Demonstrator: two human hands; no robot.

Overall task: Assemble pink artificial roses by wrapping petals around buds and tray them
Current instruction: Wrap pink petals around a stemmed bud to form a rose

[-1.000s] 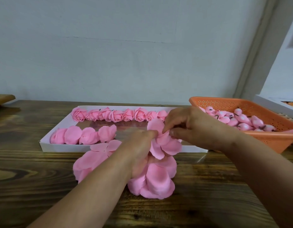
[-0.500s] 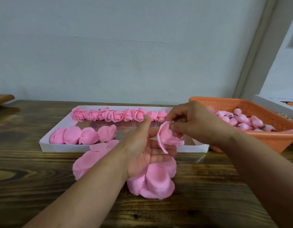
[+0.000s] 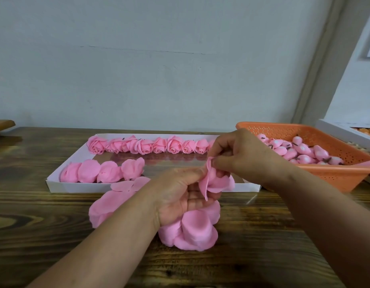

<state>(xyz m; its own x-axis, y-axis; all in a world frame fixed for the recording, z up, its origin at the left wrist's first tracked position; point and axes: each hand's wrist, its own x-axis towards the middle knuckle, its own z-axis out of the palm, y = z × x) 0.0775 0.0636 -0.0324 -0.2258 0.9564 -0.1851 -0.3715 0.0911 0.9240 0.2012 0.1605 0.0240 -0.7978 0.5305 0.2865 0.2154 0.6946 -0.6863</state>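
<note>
A: Start with the big things. What sits on the worktop (image 3: 55, 235)?

B: A wood-grain top. At about eleven o'clock from the hands lies a shallow white tray (image 3: 80, 187), holding a back row of finished roses (image 3: 146, 144) and a short front row of four more roses (image 3: 101, 171) lying petal-side toward the camera. At two o'clock is an orange basket (image 3: 333, 173), perforated, with a heap of buds (image 3: 302, 151) in it.

A: And the loose petals?

B: One pile of petals (image 3: 192, 229) at six o'clock under the left wrist, a second petal pile (image 3: 109, 204) at nine o'clock beside it.

A: The hands?

B: The left hand (image 3: 180, 196) is palm-up, fingers curled round the base of the half-made rose (image 3: 215, 181). The right hand (image 3: 242, 159) pinches the upper edge of an outer petal between thumb and fingers. The rose is held in the air just at the tray's near edge.

A: What could go wrong?

B: I'd guess the thin petal could crease or tear if pulled too tight, or spring open if the left grip slackens. The bud inside is hidden, so I cannot tell if it is centred. The left forearm could also scatter the pile under it.
</note>
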